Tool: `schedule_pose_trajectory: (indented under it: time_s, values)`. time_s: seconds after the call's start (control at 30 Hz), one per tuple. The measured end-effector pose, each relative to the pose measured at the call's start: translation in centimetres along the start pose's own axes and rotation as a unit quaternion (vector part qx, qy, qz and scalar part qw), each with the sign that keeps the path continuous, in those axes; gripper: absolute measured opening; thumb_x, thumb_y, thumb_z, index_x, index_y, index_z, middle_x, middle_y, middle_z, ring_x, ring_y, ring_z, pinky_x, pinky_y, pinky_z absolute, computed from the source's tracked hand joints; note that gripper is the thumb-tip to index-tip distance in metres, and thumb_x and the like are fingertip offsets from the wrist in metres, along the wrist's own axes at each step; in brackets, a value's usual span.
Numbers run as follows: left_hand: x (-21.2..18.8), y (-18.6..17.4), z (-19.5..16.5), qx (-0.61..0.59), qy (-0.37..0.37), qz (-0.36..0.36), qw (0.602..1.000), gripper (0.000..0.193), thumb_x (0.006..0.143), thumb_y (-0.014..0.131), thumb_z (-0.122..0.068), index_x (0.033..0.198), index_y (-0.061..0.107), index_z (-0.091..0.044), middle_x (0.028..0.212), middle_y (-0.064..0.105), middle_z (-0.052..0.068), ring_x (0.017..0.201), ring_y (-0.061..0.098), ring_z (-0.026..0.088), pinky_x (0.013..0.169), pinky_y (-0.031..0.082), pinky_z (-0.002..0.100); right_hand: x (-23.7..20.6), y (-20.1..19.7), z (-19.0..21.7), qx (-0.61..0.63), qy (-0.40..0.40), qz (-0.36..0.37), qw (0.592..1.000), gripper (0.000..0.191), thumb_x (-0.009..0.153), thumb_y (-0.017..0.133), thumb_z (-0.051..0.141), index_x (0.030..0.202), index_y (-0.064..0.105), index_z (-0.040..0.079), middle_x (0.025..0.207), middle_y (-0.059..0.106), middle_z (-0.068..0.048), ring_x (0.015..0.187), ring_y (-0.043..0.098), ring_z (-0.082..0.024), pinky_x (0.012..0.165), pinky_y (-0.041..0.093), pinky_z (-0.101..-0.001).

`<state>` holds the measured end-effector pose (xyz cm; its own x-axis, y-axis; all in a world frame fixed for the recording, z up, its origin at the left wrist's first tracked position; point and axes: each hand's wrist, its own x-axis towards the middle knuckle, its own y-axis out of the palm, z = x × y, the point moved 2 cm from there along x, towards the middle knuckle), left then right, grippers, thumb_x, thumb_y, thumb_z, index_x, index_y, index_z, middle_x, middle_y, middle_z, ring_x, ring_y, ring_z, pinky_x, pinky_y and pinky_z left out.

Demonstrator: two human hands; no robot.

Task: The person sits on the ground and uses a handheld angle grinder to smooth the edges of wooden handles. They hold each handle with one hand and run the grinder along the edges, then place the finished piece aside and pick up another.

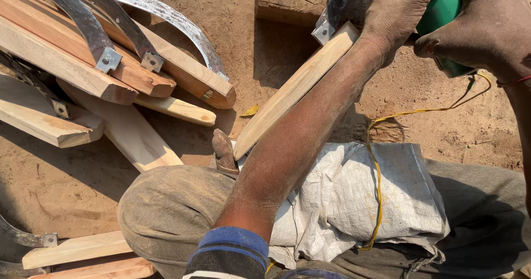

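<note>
Both hands clamp a green power tool [442, 13], left hand [395, 13] and right hand [487, 27], above a wooden handle [293, 91]; judged risk: the yellow cord [376, 168] snagging and jerking it.

Pale raw wooden handle [293, 88], glossy green plastic tool [442, 13].

A pile of sickles [105, 52] lies on the ground [55, 185] at left. One wooden handle [287, 93] slants between the pile and a sack [376, 196] on the lap.
</note>
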<state>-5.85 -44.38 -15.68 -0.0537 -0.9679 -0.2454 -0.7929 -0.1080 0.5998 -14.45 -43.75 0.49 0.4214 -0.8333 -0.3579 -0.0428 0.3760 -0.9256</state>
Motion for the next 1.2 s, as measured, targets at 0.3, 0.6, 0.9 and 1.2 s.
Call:
schedule_pose_trajectory:
  time_s: [0.3,0.6,0.9,1.2]
  values:
    - [-0.5,-0.7,0.7,0.065,-0.008,-0.097,0.993,0.092,0.082,0.066,-0.073,0.114,0.064,0.013,0.087,0.072,0.020,0.076,0.080,0.022,0.057,0.067,0.036,2.1,0.3,-0.3,0.045,-0.064,-0.015,0.997,0.084,0.055,0.095,0.016,0.131,0.065,-0.005,0.099,0.071,-0.028,0.079,0.074,-0.040,0.071,0.063,-0.0495]
    - [-2.4,1.9,-0.4,0.078,0.035,-0.121,0.989,0.051,0.095,0.075,-0.044,0.113,0.072,0.005,0.097,0.076,0.015,0.082,0.077,0.017,0.065,0.066,0.030,0.7,0.5,-1.3,0.048,0.000,0.017,0.999,0.102,0.055,0.094,0.010,0.150,0.056,0.002,0.096,0.073,-0.028,0.077,0.076,-0.036,0.070,0.065,-0.0467]
    - [-5.3,3.8,-0.5,0.208,0.113,-0.119,0.964,0.049,0.101,0.061,-0.044,0.139,0.063,-0.013,0.092,0.071,-0.001,0.086,0.072,0.007,0.077,0.062,0.025,-0.7,0.3,-1.9,0.028,0.023,0.065,0.997,0.096,0.064,0.094,0.014,0.151,0.054,0.008,0.089,0.075,-0.023,0.067,0.076,-0.030,0.061,0.066,-0.0437]
    - [-7.8,4.1,0.9,-0.055,0.173,-0.159,0.970,0.048,0.100,0.079,-0.048,0.106,0.062,-0.004,0.092,0.065,0.003,0.086,0.066,0.008,0.086,0.060,0.030,-0.7,0.6,-1.7,-0.085,-0.015,0.118,0.989,0.115,0.063,0.097,0.027,0.163,0.041,0.016,0.083,0.075,-0.019,0.063,0.076,-0.028,0.065,0.066,-0.0380]
